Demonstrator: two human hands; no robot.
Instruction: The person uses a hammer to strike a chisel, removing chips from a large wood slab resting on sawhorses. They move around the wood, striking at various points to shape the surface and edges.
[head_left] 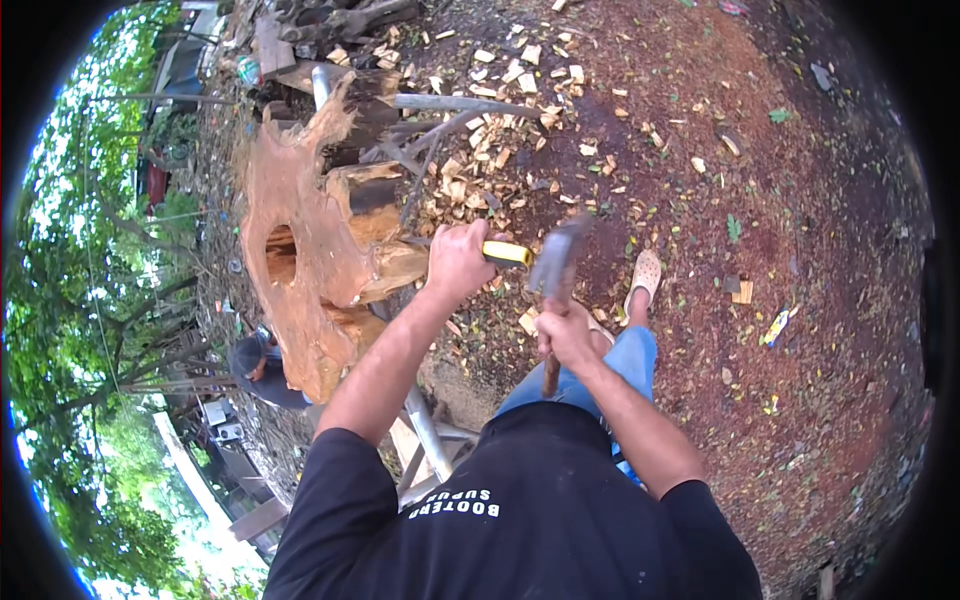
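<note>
My left hand [460, 262] is closed around a chisel [508, 253] with a yellow and black handle. Its blade points left, toward the rough edge of a large reddish-brown wood slab [315, 215]; whether the tip touches the wood is hard to tell. My right hand [568, 332] grips the wooden handle of a hammer [556, 262]. The hammer's grey metal head is smeared by motion and stands just right of the chisel's butt end, apart from it. The slab has an oval hole and irregular, chipped edges.
Pale wood chips [470, 180] litter the reddish soil around the slab. Grey branches [465, 104] and a metal pipe [425, 430] lie by it. Another person [262, 368] in a dark cap is at the slab's far side. My foot in a beige clog [645, 278] rests on the ground.
</note>
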